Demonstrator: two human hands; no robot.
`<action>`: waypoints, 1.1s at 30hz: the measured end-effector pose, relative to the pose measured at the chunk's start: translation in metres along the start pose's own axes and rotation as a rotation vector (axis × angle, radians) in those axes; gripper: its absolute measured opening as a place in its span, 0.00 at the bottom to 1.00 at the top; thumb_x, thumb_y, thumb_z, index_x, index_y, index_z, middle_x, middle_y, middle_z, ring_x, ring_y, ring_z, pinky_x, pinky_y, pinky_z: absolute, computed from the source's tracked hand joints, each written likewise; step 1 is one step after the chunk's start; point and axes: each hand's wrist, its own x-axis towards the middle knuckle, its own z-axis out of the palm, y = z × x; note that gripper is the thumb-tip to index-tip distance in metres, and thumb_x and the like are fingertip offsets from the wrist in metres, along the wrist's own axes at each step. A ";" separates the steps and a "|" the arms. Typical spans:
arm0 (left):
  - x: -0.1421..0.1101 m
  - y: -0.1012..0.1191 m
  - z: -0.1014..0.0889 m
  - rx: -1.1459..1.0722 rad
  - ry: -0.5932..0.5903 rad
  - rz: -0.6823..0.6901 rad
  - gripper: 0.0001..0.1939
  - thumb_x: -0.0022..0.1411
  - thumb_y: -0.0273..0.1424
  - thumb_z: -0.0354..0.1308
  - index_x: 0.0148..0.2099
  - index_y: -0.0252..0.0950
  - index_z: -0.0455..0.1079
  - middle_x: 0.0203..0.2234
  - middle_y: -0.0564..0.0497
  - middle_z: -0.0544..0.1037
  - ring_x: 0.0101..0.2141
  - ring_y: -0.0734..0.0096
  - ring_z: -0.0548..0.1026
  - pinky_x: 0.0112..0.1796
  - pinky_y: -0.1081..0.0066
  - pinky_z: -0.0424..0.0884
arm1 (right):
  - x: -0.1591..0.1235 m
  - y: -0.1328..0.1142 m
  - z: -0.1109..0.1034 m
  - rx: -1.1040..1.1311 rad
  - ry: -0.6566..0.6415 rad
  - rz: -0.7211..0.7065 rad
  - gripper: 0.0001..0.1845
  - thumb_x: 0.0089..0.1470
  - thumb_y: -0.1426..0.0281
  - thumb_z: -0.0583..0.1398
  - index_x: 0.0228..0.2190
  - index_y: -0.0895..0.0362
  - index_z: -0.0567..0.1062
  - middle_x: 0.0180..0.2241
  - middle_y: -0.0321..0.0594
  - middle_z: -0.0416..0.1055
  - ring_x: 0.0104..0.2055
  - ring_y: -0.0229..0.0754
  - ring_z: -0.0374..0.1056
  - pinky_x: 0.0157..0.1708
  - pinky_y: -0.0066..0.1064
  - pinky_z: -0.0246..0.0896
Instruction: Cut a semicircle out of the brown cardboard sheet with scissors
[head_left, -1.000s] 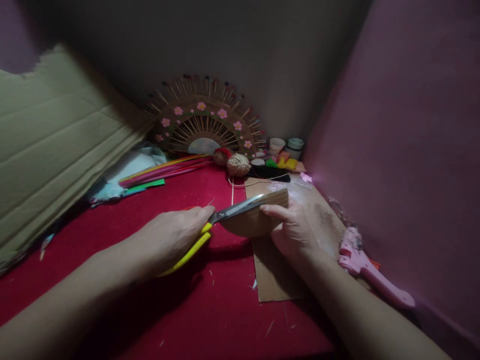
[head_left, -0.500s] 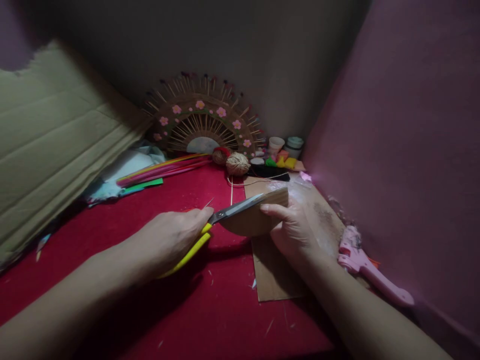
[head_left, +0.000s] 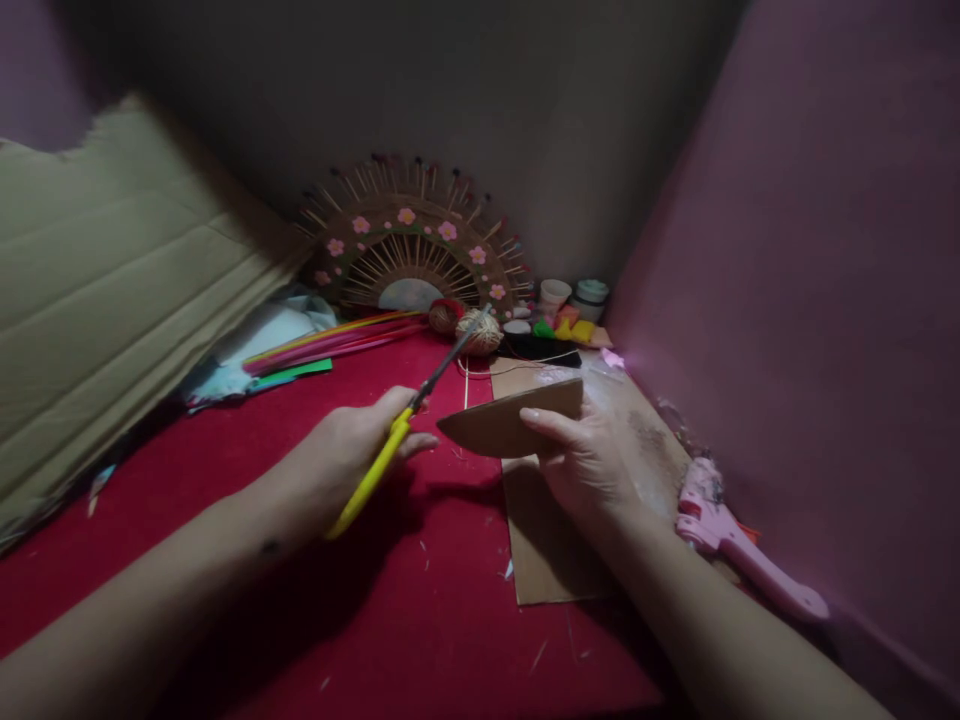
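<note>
My left hand [head_left: 367, 445] grips a pair of yellow-handled scissors [head_left: 379, 470], its dark blades together and pointing up toward the far right. In my right hand [head_left: 585, 450] is a curved-edged piece of brown cardboard [head_left: 495, 422], pinched at its right end with the thumb on the near face. The scissor blades stand apart from the cardboard, beyond its left tip. Below the right hand a flat rectangular cardboard sheet [head_left: 547, 550] lies on the red cloth [head_left: 435, 620].
A stick fan with pink flowers [head_left: 405, 216] leans at the back wall, with a twine ball [head_left: 480, 335] before it. Coloured strips [head_left: 337, 338] lie left of that. A large cardboard panel [head_left: 112, 300] leans at left; a pink glue gun [head_left: 742, 550] rests at right.
The scissors have come away from the cardboard's top edge and turned upward in my left hand. A thin pale sliver near the left fingers is no longer visible. My right hand stays almost still.
</note>
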 end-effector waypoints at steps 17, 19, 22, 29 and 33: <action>0.014 0.001 0.008 -1.034 -0.013 -0.399 0.08 0.50 0.30 0.60 0.27 0.34 0.64 0.12 0.54 0.71 0.12 0.74 0.68 0.15 0.73 0.64 | -0.026 0.012 0.007 -0.237 -0.244 -0.035 0.14 0.51 0.73 0.59 0.37 0.46 0.80 0.49 0.35 0.73 0.52 0.47 0.68 0.50 0.44 0.66; 0.010 0.005 0.008 -0.978 -0.022 -0.366 0.09 0.50 0.31 0.62 0.28 0.35 0.64 0.12 0.55 0.70 0.12 0.74 0.68 0.15 0.72 0.65 | -0.023 0.015 0.006 -0.083 -0.157 0.187 0.14 0.49 0.68 0.63 0.40 0.48 0.77 0.43 0.38 0.76 0.43 0.47 0.73 0.39 0.40 0.70; 0.004 0.014 0.010 -0.849 -0.051 -0.282 0.12 0.52 0.33 0.63 0.36 0.36 0.65 0.14 0.57 0.72 0.13 0.73 0.68 0.16 0.73 0.64 | -0.024 0.021 0.007 0.033 -0.298 0.515 0.18 0.43 0.67 0.67 0.39 0.56 0.77 0.34 0.42 0.78 0.35 0.47 0.74 0.34 0.38 0.70; -0.001 0.011 0.004 -0.234 0.016 -0.087 0.12 0.62 0.39 0.51 0.42 0.36 0.63 0.20 0.56 0.69 0.19 0.74 0.69 0.21 0.73 0.64 | -0.012 0.013 0.007 0.172 -0.066 0.242 0.18 0.41 0.74 0.66 0.38 0.53 0.76 0.33 0.36 0.79 0.34 0.42 0.73 0.37 0.35 0.70; -0.003 0.007 -0.007 0.127 -0.106 0.020 0.15 0.62 0.35 0.46 0.50 0.36 0.60 0.27 0.52 0.72 0.26 0.69 0.70 0.28 0.68 0.66 | 0.003 0.001 0.002 0.263 0.100 0.081 0.18 0.40 0.78 0.66 0.36 0.51 0.76 0.32 0.32 0.78 0.37 0.40 0.73 0.40 0.32 0.69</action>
